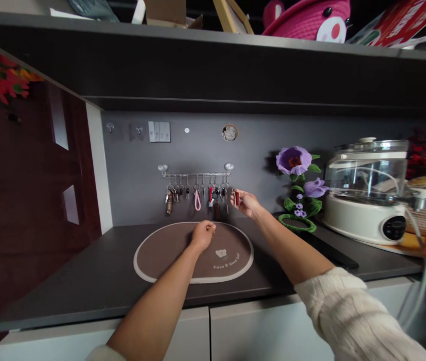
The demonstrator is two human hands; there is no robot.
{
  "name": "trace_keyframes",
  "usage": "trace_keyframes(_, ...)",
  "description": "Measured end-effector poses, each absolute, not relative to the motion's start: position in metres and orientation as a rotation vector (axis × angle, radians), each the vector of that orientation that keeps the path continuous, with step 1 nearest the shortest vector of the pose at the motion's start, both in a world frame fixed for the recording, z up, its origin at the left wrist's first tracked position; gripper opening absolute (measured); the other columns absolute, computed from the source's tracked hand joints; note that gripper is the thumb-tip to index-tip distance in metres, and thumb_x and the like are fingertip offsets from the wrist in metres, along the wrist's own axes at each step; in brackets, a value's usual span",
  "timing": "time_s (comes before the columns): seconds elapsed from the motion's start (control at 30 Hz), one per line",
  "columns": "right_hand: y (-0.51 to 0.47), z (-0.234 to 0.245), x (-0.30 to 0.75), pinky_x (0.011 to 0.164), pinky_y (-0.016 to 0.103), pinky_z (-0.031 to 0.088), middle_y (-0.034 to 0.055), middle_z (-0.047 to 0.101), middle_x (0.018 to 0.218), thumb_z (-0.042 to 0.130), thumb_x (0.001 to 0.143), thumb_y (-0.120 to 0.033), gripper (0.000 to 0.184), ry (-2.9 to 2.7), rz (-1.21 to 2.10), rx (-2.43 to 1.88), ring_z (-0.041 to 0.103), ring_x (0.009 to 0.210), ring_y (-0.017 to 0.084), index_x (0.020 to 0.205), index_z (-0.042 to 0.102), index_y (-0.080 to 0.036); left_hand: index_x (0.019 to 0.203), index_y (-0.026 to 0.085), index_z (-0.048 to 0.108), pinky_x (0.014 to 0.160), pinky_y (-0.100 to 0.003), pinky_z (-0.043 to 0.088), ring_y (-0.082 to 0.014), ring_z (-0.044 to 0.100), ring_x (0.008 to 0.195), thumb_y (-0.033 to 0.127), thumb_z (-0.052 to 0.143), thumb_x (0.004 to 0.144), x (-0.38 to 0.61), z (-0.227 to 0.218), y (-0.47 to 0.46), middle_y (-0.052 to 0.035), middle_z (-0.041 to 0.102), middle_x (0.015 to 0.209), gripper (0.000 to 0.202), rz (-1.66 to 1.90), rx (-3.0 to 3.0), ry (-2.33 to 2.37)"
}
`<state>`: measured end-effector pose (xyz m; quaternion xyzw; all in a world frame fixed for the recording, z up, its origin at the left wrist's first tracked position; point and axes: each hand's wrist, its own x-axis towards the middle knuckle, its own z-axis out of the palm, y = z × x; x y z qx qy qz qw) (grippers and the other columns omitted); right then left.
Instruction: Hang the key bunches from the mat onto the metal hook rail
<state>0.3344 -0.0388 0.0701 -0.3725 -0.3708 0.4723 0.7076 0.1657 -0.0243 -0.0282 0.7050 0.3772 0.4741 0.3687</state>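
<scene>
While both arms reach out over the counter (85, 281), the right hand (248, 203) is up at the wall and the left hand (202, 234) is lower, above the far edge of the brown mat (160, 250).

- Right hand: thumb and fingers pinched narrow on a small red tag (236, 197). The tag hangs with its long axis upright, 12 to 6 o'clock.
- Left hand: fingers curled in to a loose fist, knuckles up. Cannot tell whether anything is inside it.
- Key rail (196, 174): fixed on the grey wall and running 9 to 3 o'clock. A row of keys hangs from its hooks, with a pink loop (197, 201) near the middle.
- Key relation: the red tag sits just below the rail's 3 o'clock end, near the last hanging keys; touching or apart, too small to tell. From the left hand the tag lies at about 1 o'clock, higher and nearer the wall. The right hand is the nearer one, since it already grips the tag.
- Off at 3 o'clock: a purple flower (293, 160), then a white cooker (367, 200) with a clear lid, both well apart from the hands.
</scene>
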Motion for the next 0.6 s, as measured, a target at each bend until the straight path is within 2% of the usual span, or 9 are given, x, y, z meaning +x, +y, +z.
trace_keyframes(0.2,-0.017,0.096,0.335,0.045,0.018,0.045,-0.0021,0.054,0.053,0.043,0.08,-0.01,0.011,-0.76,1.003,-0.894,0.053,0.046,0.006,0.076,0.051,-0.016,0.063,0.014,0.053,0.053,-0.02,0.038,-0.0072,0.046,0.049,0.019,0.047,0.073,0.166,-0.03,-0.022,0.0008,0.053,0.057,0.012,1.217,1.819,0.975)
trace_keyframes(0.6,0.016,0.11,0.34,0.038,0.015,0.041,-0.0025,0.05,0.045,0.045,0.079,-0.016,0.012,-0.792,1.011,-1.018,0.046,0.038,0.005,0.071,0.053,-0.016,0.065,0.014,0.055,0.055,-0.02,0.038,-0.0079,0.048,0.052,0.019,0.048,0.072,0.166,-0.029,-0.023,0.0,0.055,0.059,0.011,1.234,1.805,1.001)
